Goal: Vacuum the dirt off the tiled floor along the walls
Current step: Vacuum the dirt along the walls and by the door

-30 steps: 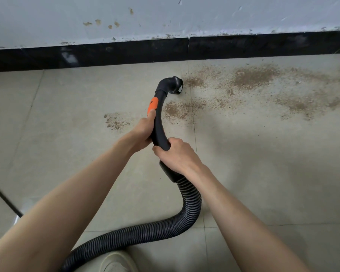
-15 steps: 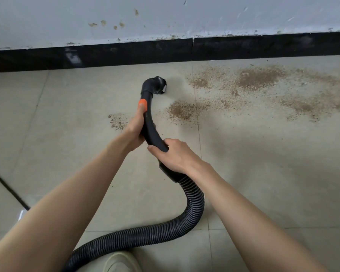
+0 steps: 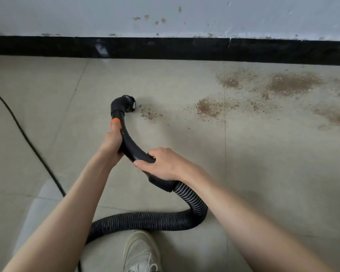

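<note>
A black vacuum handle [image 3: 130, 146] with an orange button [image 3: 115, 122] curves down to a small round nozzle [image 3: 129, 104] on the beige tiled floor [image 3: 185, 154]. My left hand [image 3: 111, 144] grips the handle just below the orange button. My right hand [image 3: 161, 163] grips it lower, where the ribbed black hose [image 3: 192, 205] joins. A small patch of brown dirt [image 3: 149, 113] lies just right of the nozzle. Larger dirt patches [image 3: 208, 107] and a long smear [image 3: 290, 84] spread to the right near the wall.
A black skirting board [image 3: 165, 49] runs under a stained white wall [image 3: 165, 14]. A thin black cable [image 3: 28, 142] crosses the floor at left. My white shoe [image 3: 140, 252] stands at the bottom, beside the hose loop.
The nozzle has swung left, from the grout line to the small dirt patch, which is now thinner. Both hands moved with it and the view shifted left.
</note>
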Available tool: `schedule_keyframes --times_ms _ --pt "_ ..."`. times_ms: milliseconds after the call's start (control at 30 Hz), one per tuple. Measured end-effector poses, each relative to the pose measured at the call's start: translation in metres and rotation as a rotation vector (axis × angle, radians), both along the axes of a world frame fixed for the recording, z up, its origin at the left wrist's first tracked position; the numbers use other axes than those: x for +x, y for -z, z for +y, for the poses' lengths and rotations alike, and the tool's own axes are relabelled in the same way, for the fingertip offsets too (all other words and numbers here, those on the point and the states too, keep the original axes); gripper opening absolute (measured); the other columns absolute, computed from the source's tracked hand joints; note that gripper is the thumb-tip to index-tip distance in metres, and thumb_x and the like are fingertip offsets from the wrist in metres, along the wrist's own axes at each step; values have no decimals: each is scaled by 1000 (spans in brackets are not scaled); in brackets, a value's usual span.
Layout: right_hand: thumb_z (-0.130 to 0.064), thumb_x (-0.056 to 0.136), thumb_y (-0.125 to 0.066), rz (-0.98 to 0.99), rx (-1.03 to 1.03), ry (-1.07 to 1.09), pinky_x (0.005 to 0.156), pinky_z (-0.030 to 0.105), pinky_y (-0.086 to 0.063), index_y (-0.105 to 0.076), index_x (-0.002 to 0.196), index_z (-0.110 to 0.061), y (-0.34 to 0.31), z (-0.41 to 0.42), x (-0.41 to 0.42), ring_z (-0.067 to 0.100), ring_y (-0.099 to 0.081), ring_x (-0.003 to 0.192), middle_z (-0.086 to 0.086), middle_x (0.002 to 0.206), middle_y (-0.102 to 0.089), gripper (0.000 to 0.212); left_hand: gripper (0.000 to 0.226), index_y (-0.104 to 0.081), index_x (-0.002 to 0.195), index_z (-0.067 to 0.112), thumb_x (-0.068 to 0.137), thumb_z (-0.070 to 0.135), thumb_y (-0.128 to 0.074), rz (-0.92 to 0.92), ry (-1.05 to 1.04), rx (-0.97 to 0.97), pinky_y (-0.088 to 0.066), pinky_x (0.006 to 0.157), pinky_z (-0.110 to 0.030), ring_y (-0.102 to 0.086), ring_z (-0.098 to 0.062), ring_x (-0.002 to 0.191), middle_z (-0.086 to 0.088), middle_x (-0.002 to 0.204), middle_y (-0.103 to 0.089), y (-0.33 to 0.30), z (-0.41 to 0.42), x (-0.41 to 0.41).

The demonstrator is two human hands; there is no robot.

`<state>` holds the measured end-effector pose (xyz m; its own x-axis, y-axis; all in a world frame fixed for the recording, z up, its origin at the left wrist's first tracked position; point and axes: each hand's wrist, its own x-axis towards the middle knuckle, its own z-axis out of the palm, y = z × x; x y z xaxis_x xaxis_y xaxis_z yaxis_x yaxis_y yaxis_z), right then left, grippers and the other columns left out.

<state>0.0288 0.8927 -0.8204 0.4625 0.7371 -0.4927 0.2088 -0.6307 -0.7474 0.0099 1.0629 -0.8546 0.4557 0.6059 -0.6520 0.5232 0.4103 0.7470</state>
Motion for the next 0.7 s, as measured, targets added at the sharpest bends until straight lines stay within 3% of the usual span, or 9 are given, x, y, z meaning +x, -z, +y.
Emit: schedule_keyframes --times_ms 100,267,467,600,700 --pt "-55 90 -57 -3 54 49 55 31 -36 -46 66 -18 -1 9 -2 18 -52 61 0 69 -55 46 50 -46 115 9 95 53 -37 -18 -6 58 -45 60 -28 -54 -16 74 -4 84 -53 -9 9 1" --pt "-52 90 -60 45 214 160 64 33 -49 -56 73 -15 -8 32 3 21 -65 70 6 76 -68 41 56 -50 119 5 92 54 -40 8 26 259 -47 63 -28 -56 -21 88 -3 91 -56 -39 34 23" --pt "-44 94 -58 177 351 307 56 23 -37 -46 69 -23 2 55 -18 8 -52 61 -8 68 -54 35 54 -48 105 7 93 58 -33 154 242 509 -47 85 -37 -55 -25 90 -7 93 -56 -53 48 37" --pt "-46 94 -57 199 288 256 69 31 -46 -48 81 -24 15 48 -32 20 -62 78 -2 81 -61 28 68 -50 121 1 94 60 -31 171 310 443 -47 85 -38 -55 -27 94 -12 106 -56 -33 42 20" --pt "-49 94 -54 174 188 180 71 34 -47 -51 92 -16 23 38 -42 27 -63 86 4 90 -63 33 70 -47 125 -2 94 59 -33 144 278 305 -45 80 -37 -54 -26 90 -12 101 -54 -12 32 -1"
